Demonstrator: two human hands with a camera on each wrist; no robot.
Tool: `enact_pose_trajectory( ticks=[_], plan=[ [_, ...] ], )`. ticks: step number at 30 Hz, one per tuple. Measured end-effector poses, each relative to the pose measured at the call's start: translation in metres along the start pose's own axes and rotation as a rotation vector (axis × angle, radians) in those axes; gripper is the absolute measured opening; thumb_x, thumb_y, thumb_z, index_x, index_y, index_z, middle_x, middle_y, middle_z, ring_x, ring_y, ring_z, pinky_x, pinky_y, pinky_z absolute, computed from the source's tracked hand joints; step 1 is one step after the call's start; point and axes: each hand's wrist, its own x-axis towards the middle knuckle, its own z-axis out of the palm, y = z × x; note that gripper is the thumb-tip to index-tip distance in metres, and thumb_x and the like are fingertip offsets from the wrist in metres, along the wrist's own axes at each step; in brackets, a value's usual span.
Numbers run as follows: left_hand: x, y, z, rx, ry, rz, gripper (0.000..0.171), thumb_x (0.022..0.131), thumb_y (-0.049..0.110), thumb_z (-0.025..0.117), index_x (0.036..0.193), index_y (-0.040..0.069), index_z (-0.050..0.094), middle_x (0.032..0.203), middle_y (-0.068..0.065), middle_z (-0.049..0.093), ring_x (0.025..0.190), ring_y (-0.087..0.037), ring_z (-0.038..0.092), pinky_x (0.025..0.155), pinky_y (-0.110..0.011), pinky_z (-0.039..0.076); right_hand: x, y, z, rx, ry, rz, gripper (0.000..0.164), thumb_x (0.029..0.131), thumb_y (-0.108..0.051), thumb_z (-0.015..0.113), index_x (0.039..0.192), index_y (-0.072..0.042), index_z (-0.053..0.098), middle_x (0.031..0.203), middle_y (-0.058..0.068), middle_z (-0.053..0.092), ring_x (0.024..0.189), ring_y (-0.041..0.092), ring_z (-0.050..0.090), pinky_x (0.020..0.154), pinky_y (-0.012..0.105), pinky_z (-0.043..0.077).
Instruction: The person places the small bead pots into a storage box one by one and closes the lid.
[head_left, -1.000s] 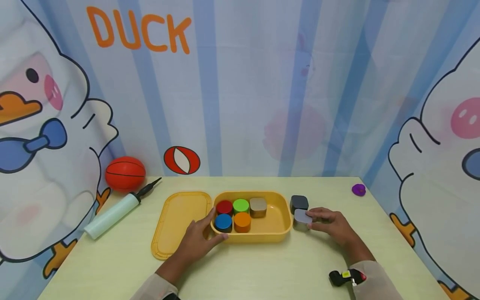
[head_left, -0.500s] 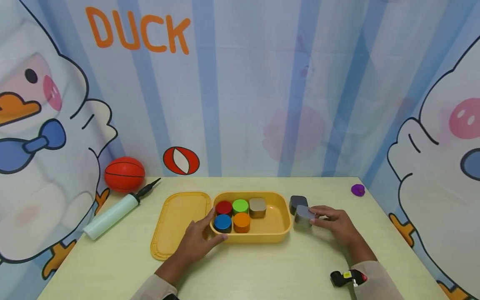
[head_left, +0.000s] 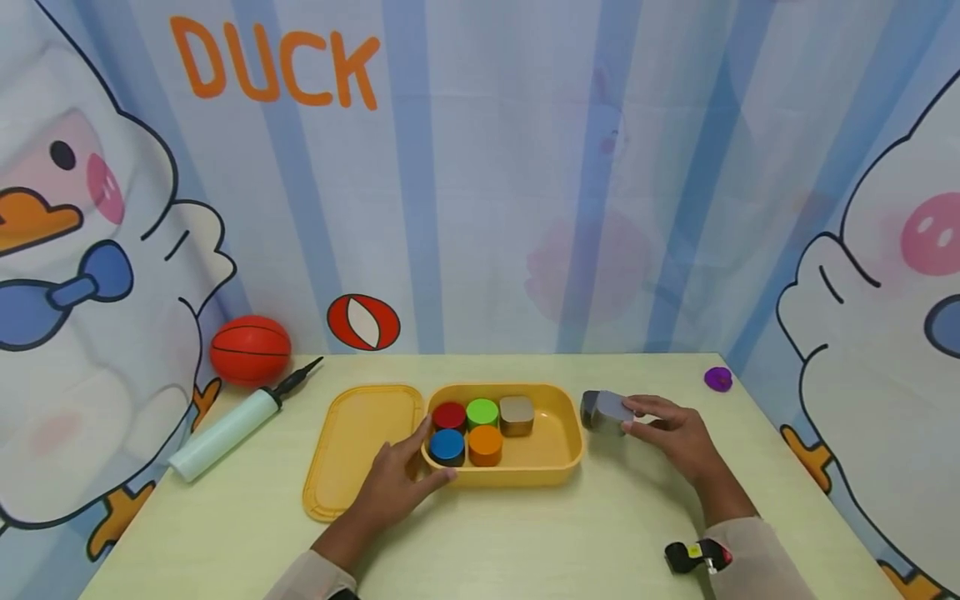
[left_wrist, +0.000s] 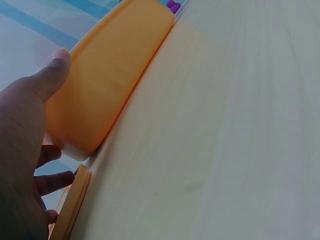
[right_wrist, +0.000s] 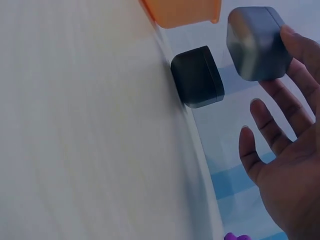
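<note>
From above, the grey block [head_left: 611, 410] partly hides a seemingly black block [head_left: 588, 407].

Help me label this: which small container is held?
The light grey container, pinched by the right hand; the dark one stands on the table, the other five inside the yellow box.

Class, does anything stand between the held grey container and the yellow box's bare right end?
Yes: the dark container beside the yellow box, then the box's right wall. The grey container is held apart from both.
</note>
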Motion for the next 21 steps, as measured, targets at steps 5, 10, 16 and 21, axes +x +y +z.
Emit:
enact_pose_trajectory(
  ticks=[5,10,16,21],
  plan=[
    [0.0,0.001,-0.001,-0.014,-0.002,-0.002,0.097,0.095,0.058,0.081,0.171,0.016,0.037,0.169,-0.01,0.05,0.156,-0.037,0.052,0.13,-0.08,0.018,0.005,-0.009,0.002,-0.067,0.011,-0.038,0.039,0.097,-0.015,0.085,0.135,-0.01,0.079,0.136,-0.007,0.077,0.111,-0.009,0.064,0.086,0.016,0.057],
    [0.001,0.002,-0.002,-0.014,-0.004,-0.009,0.096,0.096,0.054,0.082,0.171,0.016,0.037,0.169,-0.01,0.05,0.156,-0.037,0.052,0.13,-0.079,0.019,0.011,-0.02,0.007,-0.115,-0.02,-0.1,0.039,0.096,-0.012,0.084,0.135,-0.009,0.078,0.142,0.015,0.074,0.114,-0.015,0.059,0.088,0.022,0.059],
    [0.001,0.002,-0.001,-0.012,-0.004,-0.009,0.096,0.096,0.055,0.081,0.171,0.015,0.037,0.169,-0.01,0.05,0.156,-0.038,0.052,0.13,-0.079,0.018,0.016,-0.031,0.016,-0.142,-0.052,-0.133,0.04,0.096,-0.012,0.085,0.136,-0.01,0.078,0.141,0.017,0.075,0.116,-0.016,0.055,0.091,0.031,0.059],
    [0.001,0.002,-0.002,-0.013,-0.006,-0.01,0.097,0.096,0.056,0.081,0.171,0.016,0.036,0.169,-0.011,0.049,0.156,-0.038,0.051,0.13,-0.079,0.018,0.021,-0.035,0.025,-0.127,-0.063,-0.169,0.041,0.095,-0.009,0.085,0.136,-0.011,0.078,0.141,0.016,0.075,0.116,-0.012,0.056,0.091,0.026,0.055]
  ],
)
